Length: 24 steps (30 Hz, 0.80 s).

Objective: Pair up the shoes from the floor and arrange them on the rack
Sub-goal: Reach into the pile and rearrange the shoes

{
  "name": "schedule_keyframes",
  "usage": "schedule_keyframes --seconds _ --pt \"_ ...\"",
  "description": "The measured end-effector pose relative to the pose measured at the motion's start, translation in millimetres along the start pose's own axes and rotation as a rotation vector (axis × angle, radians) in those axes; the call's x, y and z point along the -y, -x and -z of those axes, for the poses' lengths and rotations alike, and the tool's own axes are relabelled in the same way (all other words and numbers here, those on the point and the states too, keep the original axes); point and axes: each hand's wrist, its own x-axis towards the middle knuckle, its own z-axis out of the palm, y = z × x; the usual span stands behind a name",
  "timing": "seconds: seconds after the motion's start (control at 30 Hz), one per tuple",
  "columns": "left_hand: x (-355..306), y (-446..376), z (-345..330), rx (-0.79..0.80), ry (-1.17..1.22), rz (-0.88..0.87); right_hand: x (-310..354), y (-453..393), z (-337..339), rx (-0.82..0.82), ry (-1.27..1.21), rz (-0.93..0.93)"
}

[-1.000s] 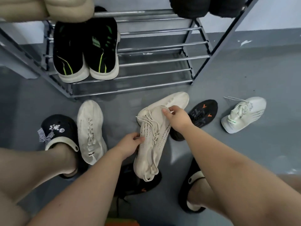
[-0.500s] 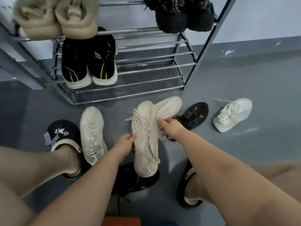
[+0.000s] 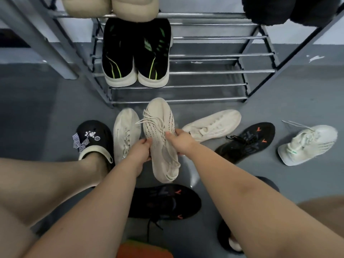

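A beige knit sneaker [image 3: 160, 127] with loose laces is held above the floor, toe toward the rack. My left hand [image 3: 138, 152] grips its left side and my right hand [image 3: 178, 141] grips its right side. A cream sneaker [image 3: 126, 133] lies just left of it on the floor, and another cream sneaker [image 3: 214, 125] lies to the right. One black sneaker with orange marks [image 3: 249, 140] lies at the right, its match [image 3: 165, 202] under my arms. A white-green sneaker [image 3: 309, 142] sits far right. The metal rack [image 3: 204, 72] stands ahead.
A black-and-green pair [image 3: 136, 54] stands on the rack's low shelf at the left. Beige slippers [image 3: 111, 6] and dark shoes [image 3: 290, 8] sit on the shelf above. My feet wear black clogs [image 3: 93, 138], one at the left and one at the lower right.
The beige sneaker has swung upright and moved left, toe now pointing at the rack. Both hands have stayed on it, and the view has moved closer to the rack.
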Motion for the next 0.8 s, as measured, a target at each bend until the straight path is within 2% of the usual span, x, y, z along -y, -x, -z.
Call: schedule_keyframes --seconds 0.1,0.2,0.33,0.43,0.63,0.8 --pt "-8 -15 2 -0.025 -0.048 -0.023 5 -14 -10 -0.003 -0.044 -0.037" --pt "-10 -28 0 -0.038 -0.127 0.029 1 -27 -19 0.036 -0.081 -0.121" --pt "-5 -29 -5 0.019 -0.236 0.042 -12 -31 -21 0.111 -0.116 -0.195" --pt "-3 -23 -11 0.045 -0.318 -0.020 -18 -31 -16 0.113 -0.082 -0.193" --pt "-12 -22 -19 -0.062 -0.402 -0.176 -23 -26 -7 0.039 -0.079 -0.127" --pt "-28 -23 -35 -0.029 -0.419 -0.266 -49 -20 13 -0.018 -0.059 -0.203"
